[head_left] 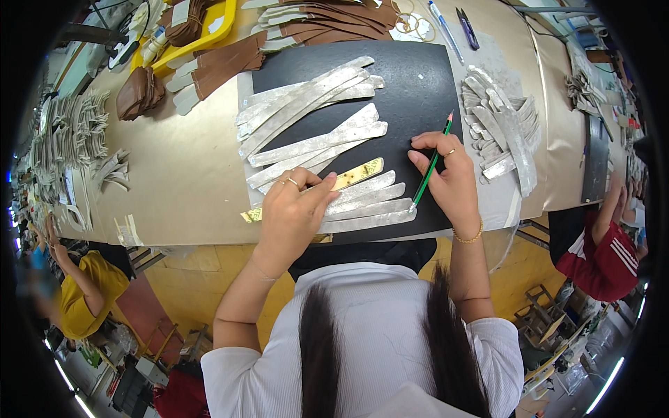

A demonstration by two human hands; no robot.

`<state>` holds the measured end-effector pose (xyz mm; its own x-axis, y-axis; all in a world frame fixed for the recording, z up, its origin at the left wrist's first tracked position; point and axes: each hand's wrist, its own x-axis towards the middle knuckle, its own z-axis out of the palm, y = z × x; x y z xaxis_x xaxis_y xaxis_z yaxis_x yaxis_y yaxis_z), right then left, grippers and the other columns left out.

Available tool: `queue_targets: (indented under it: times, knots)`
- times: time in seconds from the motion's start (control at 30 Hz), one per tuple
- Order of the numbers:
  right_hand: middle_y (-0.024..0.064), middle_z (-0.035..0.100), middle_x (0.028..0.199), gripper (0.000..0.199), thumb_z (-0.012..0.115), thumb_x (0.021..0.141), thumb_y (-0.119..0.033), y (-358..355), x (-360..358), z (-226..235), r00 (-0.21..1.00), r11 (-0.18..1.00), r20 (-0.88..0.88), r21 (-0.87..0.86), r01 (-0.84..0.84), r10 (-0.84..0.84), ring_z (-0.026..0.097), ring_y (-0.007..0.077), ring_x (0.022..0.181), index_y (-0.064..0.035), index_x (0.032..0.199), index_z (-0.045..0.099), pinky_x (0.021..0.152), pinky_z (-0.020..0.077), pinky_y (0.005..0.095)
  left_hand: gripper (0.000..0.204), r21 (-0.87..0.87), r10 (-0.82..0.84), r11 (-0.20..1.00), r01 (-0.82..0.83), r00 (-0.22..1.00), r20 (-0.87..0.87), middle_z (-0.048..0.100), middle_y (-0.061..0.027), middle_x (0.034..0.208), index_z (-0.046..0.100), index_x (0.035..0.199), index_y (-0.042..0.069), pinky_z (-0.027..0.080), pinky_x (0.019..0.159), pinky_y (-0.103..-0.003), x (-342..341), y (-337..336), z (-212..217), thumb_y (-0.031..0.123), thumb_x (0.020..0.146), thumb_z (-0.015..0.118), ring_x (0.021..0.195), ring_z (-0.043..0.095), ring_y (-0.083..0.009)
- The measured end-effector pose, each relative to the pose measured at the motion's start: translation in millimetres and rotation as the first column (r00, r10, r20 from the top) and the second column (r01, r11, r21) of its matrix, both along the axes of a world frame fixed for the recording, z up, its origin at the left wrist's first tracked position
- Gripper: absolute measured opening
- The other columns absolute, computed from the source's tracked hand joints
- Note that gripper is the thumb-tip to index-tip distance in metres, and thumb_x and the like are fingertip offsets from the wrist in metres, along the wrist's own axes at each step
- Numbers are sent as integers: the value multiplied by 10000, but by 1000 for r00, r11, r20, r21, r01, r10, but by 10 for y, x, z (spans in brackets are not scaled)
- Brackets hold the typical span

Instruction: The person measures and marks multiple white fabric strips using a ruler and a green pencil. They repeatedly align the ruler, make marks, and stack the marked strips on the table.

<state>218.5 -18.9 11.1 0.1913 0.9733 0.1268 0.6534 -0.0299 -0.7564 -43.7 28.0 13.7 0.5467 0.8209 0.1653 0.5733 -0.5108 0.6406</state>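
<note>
A yellow strip with a row of dark dots (359,173) lies slantwise over pale silvery-grey strips (369,221) near the front of a black mat (411,76). My left hand (289,212) has its fingers closed over the middle of the yellow strip; the strip's lower end shows left of the wrist. A green pencil (427,177) is gripped in my right hand (454,182), its sharpened tip up and its other end by the strips' right ends. Two fanned groups of similar strips (306,101) lie farther back on the mat.
Right of the mat is a heap of grey strips (498,129). A pen (446,31) and thread snips (467,29) lie at the back. Brown pieces (223,70), a yellow tray (226,24) and stacked strips (77,132) occupy the left. Other people sit at both sides.
</note>
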Motion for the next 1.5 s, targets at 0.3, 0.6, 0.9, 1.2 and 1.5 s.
queue_targets:
  times: [0.3, 0.6, 0.9, 1.2, 1.5]
  knots:
    - [62, 688, 934, 156, 768, 870, -119, 14, 10, -9, 1000, 1000, 17, 10, -17, 17, 590, 257, 852, -65, 991, 687, 813, 416, 355, 267, 18, 16, 1000, -16, 1000, -3, 600, -44, 820, 802, 1049, 79, 454, 629, -312, 14, -35, -62, 107, 786, 841, 722, 533, -183]
    - [76, 698, 929, 158, 653, 963, -75, 18, -41, 32, 997, 1000, -69, 10, 26, -25, 628, 256, 870, -78, 1115, 698, 862, 443, 363, 253, 23, 18, 1000, -17, 1000, -24, 561, -43, 820, 789, 1031, 102, 452, 622, -344, 33, -40, -72, 126, 783, 836, 727, 539, -208]
    - [119, 673, 980, 275, 687, 970, -176, 63, -333, 169, 963, 981, -204, 114, -156, 176, 652, 221, 815, -46, 1212, 709, 730, 532, 316, 201, 27, 38, 999, -37, 998, -48, 550, -46, 788, 799, 987, 100, 456, 614, -351, 68, -47, -65, 118, 789, 830, 708, 552, -206]
    - [102, 712, 899, 153, 680, 981, -147, 56, -542, 106, 923, 975, -334, -40, -218, 192, 675, 218, 757, 0, 1022, 694, 691, 535, 310, 177, 47, 46, 998, -45, 999, -27, 533, -46, 764, 805, 972, 102, 451, 611, -353, 80, -56, -69, 124, 798, 827, 699, 555, -209]
    - [62, 697, 833, 97, 711, 933, -145, 100, -594, 41, 956, 961, -97, 44, -273, 276, 661, 252, 722, -56, 912, 679, 661, 528, 349, 134, 81, 36, 996, -33, 999, -41, 521, -51, 756, 808, 947, 96, 454, 604, -364, 106, -37, -39, 129, 816, 812, 688, 551, -220]
